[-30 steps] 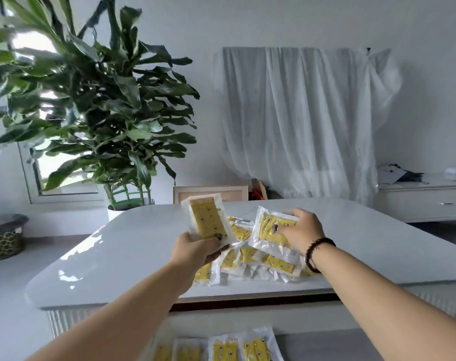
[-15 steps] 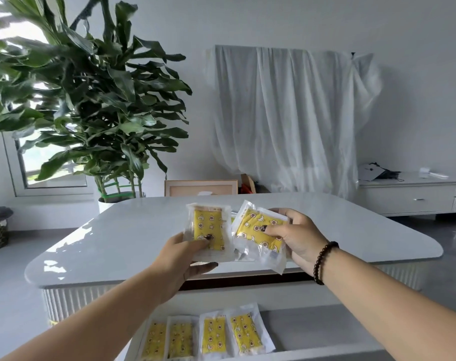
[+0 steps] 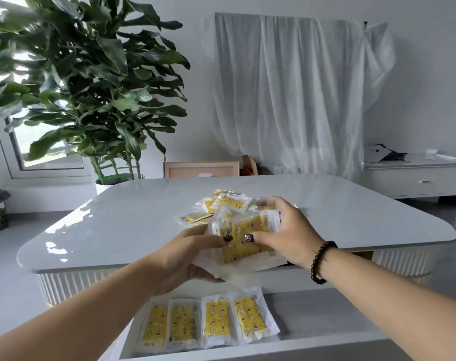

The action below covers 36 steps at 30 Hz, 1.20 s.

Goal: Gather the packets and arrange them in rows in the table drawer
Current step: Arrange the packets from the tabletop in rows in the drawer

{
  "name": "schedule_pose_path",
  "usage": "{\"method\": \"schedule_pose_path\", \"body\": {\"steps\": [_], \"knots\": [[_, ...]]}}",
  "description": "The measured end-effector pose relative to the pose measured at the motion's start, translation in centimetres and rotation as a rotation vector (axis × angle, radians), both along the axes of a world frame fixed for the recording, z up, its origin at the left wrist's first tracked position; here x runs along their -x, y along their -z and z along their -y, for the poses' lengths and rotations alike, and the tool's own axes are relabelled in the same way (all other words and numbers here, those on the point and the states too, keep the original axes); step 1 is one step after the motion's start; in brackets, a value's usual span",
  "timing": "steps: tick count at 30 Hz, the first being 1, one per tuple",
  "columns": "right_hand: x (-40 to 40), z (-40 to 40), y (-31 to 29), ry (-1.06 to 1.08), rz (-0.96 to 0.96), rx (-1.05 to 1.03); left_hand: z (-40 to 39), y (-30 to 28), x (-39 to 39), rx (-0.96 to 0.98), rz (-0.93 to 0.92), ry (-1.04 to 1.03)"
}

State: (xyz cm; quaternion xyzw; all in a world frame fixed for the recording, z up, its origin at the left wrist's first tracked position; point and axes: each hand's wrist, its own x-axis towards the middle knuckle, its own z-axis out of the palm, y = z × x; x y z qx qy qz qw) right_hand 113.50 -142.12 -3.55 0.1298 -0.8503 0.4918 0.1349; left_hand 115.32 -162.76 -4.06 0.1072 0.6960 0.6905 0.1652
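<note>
Head view, and we are well short of the finish. Down in the open table drawer (image 3: pixel 326 316) we count four packets (image 3: pixel 211 321) laid flat in one row at the left end, edges touching or slightly overlapping, long sides towards us. That is one partial row; the bare drawer floor runs on to the right of them, so by our reckoning the row itself wants more before a second can begin.

Up above, both hands are busy over the near edge of the table (image 3: pixel 117 225). Our left hand (image 3: pixel 180 259) is cupped under a small bunch of packets (image 3: pixel 245 241), thumb pressed on the top face. Our right hand (image 3: pixel 286 233) curls over the same bunch from the other side, thumb on the front, fingers wrapped behind. How many are in that bunch? One yellow face shows clearly, clear wrappers layer behind it, so more than one, but we cannot give a firm figure.

Behind the hands, a loose heap of packets (image 3: pixel 221 201) lies on the tabletop, overlapping every which way. At least three or four yellow faces show; the hands hide the rest.

So: four placed, a handful gripped and squared up, a pile left to collect. We judge the job under halfway.
</note>
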Motion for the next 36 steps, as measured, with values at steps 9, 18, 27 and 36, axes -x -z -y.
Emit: {"method": "schedule_pose_path", "body": {"steps": [9,18,27,36], "knots": [[1.5,2.4,0.2,-0.138,-0.027,-0.347,1.0,2.1,0.8,0.330,-0.056,-0.006],[9.9,-0.1,3.9,0.286,-0.012,-0.361,1.4,3.1,1.7,0.275,0.013,-0.156],[13.1,-6.3,6.3,0.378,0.470,-0.540,0.7,3.8,3.3,0.159,0.050,-0.357],[13.0,-4.6,5.6,0.312,0.306,-0.208,-1.0,3.5,3.3,0.070,0.077,-0.353]]}}
